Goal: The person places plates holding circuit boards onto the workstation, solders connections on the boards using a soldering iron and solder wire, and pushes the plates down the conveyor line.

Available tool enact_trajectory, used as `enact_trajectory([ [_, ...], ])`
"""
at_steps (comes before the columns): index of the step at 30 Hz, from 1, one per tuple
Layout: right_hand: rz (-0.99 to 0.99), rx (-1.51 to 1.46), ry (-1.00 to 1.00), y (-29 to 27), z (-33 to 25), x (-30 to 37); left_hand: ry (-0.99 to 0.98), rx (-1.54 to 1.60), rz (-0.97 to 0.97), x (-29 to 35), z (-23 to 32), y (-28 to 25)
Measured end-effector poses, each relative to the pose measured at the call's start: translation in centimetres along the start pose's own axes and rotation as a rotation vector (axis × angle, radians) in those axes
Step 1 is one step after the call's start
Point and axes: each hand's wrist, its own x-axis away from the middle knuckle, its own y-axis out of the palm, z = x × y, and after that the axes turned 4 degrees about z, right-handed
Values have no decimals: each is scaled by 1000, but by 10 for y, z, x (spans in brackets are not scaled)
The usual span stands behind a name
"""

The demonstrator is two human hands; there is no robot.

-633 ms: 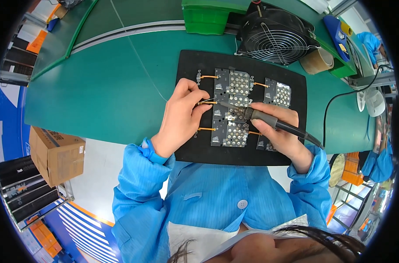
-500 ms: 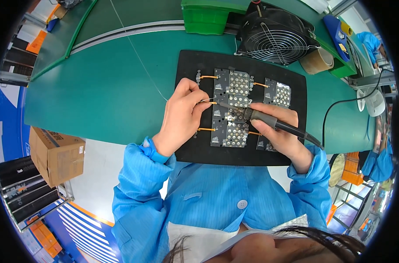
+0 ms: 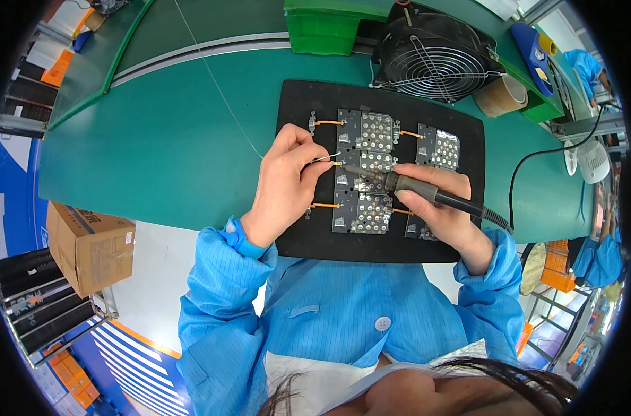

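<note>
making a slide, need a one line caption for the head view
Left hand feeds solder wire while right hand holds a soldering iron to circuit boards on a black mat.

The person wears a light blue coat (image 3: 329, 312) of finely striped fabric. Both sleeves are long and loose, gathering in folds toward the wrists. The left sleeve (image 3: 215, 277) ends in a ribbed cuff (image 3: 238, 236) of a deeper blue. The right sleeve (image 3: 492, 291) ends in a plain edge at the wrist. A single round button (image 3: 383, 323), pale blue, sits on the coat front. Both the left hand (image 3: 284, 182) and the right hand (image 3: 437, 208) are bare, without gloves. Dark hair (image 3: 510, 374) shows at the lower edge of the view.
</note>
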Motion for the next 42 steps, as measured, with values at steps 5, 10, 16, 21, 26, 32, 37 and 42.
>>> enact_trajectory([
  [5,3,-27,25,0,1,1,4,0,-4,0,1,-1],
  [10,-13,-55,28,0,2,1,-15,20,3,1,1,-1],
  [16,116,-116,3,-10,3,7,-125,147,-49,0,6,-8],
  [21,466,-75,-49,-45,-4,30,-168,482,33,7,-3,-26],
  [26,929,-100,-212,-88,19,41,-176,220,-18,23,12,-39],
  [32,966,595,-150,-125,67,16,-91,117,8,31,16,-33],
  [37,945,583,-25,-115,68,17,-145,98,-9,40,18,-37],
  [42,728,297,-20,-68,23,34,2,30,-7,40,24,-45],
])
